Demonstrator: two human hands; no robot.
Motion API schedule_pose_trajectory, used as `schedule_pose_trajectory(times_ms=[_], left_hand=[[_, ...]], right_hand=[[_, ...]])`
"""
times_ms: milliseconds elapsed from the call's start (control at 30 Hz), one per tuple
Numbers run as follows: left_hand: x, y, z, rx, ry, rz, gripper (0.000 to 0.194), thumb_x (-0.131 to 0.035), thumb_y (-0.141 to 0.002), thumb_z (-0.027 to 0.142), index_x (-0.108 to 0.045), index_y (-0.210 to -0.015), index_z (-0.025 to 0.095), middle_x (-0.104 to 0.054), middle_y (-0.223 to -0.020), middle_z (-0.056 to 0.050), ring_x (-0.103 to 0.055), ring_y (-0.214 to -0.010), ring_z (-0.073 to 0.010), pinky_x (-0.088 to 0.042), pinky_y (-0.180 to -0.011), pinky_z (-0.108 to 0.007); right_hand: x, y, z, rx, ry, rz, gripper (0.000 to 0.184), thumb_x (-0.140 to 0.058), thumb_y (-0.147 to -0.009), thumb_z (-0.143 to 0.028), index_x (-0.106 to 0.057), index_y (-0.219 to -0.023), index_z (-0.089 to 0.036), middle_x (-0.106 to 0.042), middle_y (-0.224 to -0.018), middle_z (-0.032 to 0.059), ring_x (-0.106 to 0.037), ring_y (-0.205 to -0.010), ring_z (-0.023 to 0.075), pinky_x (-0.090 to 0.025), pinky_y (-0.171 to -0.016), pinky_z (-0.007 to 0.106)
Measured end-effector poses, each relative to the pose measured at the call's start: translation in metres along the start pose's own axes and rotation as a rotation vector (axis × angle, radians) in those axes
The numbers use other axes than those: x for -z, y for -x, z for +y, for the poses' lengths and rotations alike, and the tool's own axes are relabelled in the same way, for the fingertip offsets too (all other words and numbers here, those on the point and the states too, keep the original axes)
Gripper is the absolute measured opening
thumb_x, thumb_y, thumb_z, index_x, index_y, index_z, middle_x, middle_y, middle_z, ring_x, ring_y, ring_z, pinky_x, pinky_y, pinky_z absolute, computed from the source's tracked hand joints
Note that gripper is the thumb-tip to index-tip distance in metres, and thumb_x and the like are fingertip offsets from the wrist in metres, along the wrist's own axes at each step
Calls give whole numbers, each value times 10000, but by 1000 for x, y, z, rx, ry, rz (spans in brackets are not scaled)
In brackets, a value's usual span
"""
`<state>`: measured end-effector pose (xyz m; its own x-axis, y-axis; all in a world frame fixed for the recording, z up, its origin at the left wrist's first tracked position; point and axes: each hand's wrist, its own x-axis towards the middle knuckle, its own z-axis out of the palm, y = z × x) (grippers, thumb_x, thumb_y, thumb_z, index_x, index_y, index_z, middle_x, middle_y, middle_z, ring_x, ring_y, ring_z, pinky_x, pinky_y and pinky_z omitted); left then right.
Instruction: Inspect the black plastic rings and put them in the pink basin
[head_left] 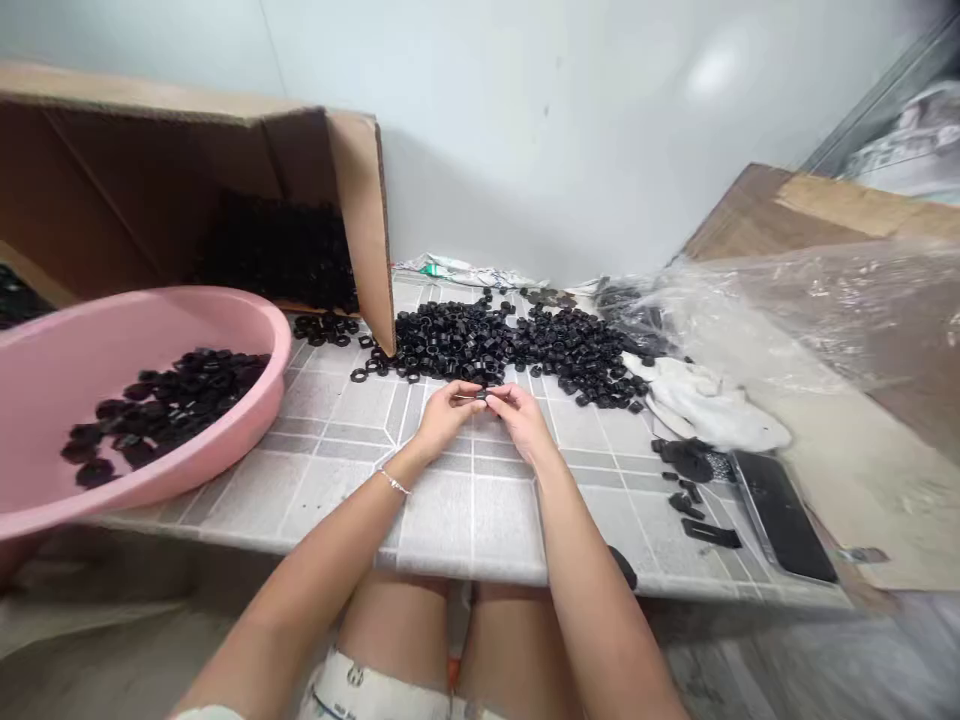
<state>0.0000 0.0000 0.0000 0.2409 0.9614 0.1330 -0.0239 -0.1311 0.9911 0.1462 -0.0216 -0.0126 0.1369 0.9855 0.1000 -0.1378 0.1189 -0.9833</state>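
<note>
My left hand (448, 416) and my right hand (521, 420) meet at their fingertips over a tiled counter (337, 480). Between them they pinch a small black nut (480, 397), partly hidden by my fingers. Just beyond my fingers lies a wide spread of similar black hex nuts (480, 345). To my left, a pink plastic basin (150, 325) tilts on the counter edge and holds a heap of black nuts (161, 410). A tall pile of black pieces (281, 255) sits inside an open cardboard box (180, 170).
A crumpled white cloth (701, 405) lies right of the nuts. Beyond it are loose black pieces (694, 490) and a black flat device (781, 515) near the counter's right edge. Clear plastic sheeting (847, 320) covers the right side. A pale wall (525, 120) stands behind.
</note>
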Motion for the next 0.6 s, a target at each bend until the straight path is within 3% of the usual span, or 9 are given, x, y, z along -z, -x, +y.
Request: schedule_pose_trajectory(times_ms=[167, 433, 500, 600], left_hand=[[-6, 4, -1, -98, -31, 36, 224, -719, -707, 213, -665, -916, 154, -681, -882, -42, -642, -835, -160, -523, -829, -320], [-5, 8, -10, -491, -264, 8, 161, -654, -817, 255, -650, -955, 174, -593, -877, -36, -611, -856, -150, -551, -803, -310], [-4, 8, -9, -525, -316, 1, 158, -635, -834, 239, -645, -979, 178, -586, -887, -39, -600, -880, -154, -544, -820, -314], [-5, 8, -8, -470, -242, -24, 194, -645, -829, 261, -638, -1005, 179, -581, -938, -47, -607, -892, -149, -547, -833, -310]], right_hand=[[-1, 3, -2, -2, -69, 13, 322, -769, -619, -451, -631, -777, -207, -587, -660, -40, -519, -622, 115, -427, -667, 276], [-2, 7, -4, -29, -36, 20, 352, -754, -654, -514, -598, -701, -202, -575, -611, -32, -490, -567, 115, -391, -584, 264], [-4, 7, -3, -12, -31, 28, 359, -737, -675, -528, -582, -695, -205, -569, -614, -34, -488, -576, 114, -397, -590, 262], [-6, 7, -2, -5, -5, 50, 423, -687, -708, -589, -530, -626, -205, -509, -562, -43, -457, -537, 103, -378, -556, 253]])
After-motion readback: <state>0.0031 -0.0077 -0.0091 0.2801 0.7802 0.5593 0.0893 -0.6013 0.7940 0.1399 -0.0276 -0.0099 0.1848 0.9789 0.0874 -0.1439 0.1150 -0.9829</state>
